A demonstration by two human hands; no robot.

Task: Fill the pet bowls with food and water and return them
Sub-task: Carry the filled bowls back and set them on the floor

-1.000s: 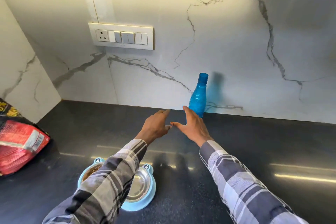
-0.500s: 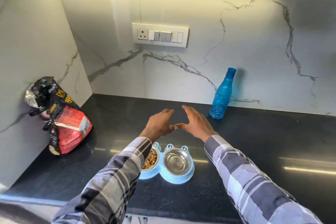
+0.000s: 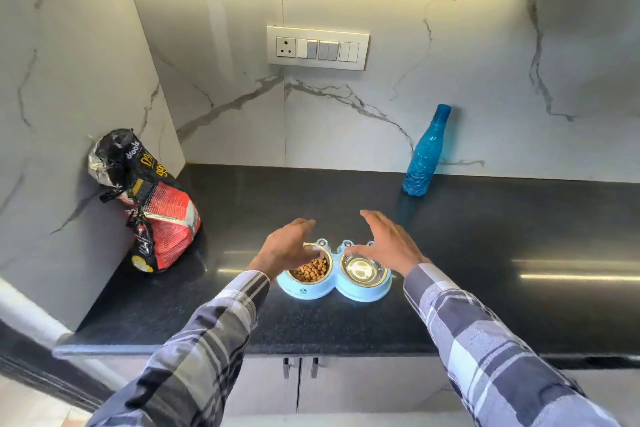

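Note:
A light blue double pet bowl stand (image 3: 332, 289) sits on the black counter (image 3: 485, 305). Its left steel bowl (image 3: 311, 270) holds brown kibble; the right steel bowl (image 3: 363, 270) looks shiny, and I cannot tell whether it holds water. My left hand (image 3: 285, 246) hovers open over the far left edge of the kibble bowl. My right hand (image 3: 388, 244) hovers open over the far right edge of the other bowl. Neither hand grips anything. A blue water bottle (image 3: 424, 156) stands capped against the back wall.
A red and black pet food bag (image 3: 152, 208) leans in the left corner against the side wall. A switch panel (image 3: 317, 47) is on the marble backsplash. Cabinet doors with handles (image 3: 299, 367) are below the counter's front edge.
The view has pulled back and tilted down, showing the counter edge and cabinets. Both hands drew back from near the bottle and spread apart over the bowls.

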